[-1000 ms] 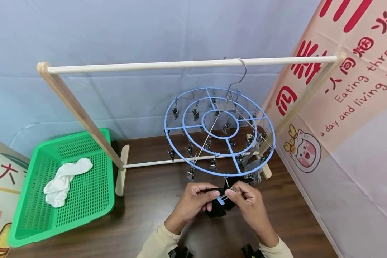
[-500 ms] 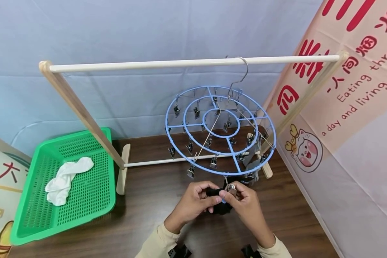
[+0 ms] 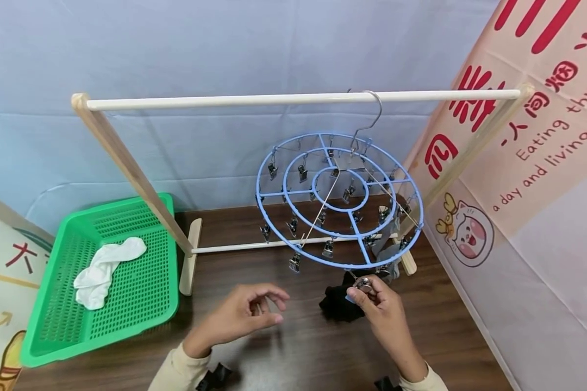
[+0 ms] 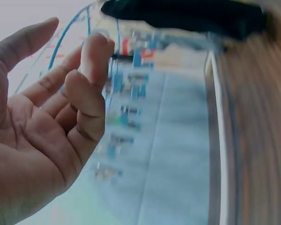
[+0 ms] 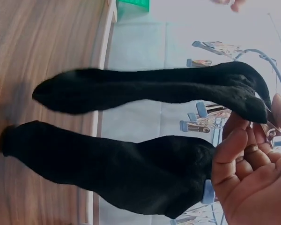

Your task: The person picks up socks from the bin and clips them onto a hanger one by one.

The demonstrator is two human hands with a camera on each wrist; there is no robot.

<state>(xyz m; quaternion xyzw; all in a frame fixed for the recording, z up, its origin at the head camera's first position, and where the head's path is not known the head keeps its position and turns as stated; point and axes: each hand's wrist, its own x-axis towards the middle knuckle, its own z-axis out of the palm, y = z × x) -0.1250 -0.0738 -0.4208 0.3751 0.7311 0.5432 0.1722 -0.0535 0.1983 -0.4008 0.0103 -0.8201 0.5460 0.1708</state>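
My right hand [image 3: 379,304] pinches a metal clip [image 3: 364,284] below the near edge of a round blue clip hanger [image 3: 293,192]. In the right wrist view, one black sock [image 5: 150,89] hangs from where the fingers pinch. Beside it dangles a second black sock [image 5: 126,168], with a blue-tipped clip [image 5: 208,192] at its top. My left hand [image 3: 244,315] is held apart to the left above the table, fingers loosely bent, holding nothing; its palm also shows in the left wrist view.
A white rail [image 3: 235,101] on wooden legs carries the hanger, with several clips dangling. Grey fabric [image 3: 388,252] hangs at its right side. At left stands a green basket [image 3: 175,260] with a white sock [image 3: 98,277] inside. A printed cloth wall [image 3: 533,206] borders the right.
My left hand has let go of the black sock and moved left. The right hand stays at the clip, and the black sock now hangs below it.
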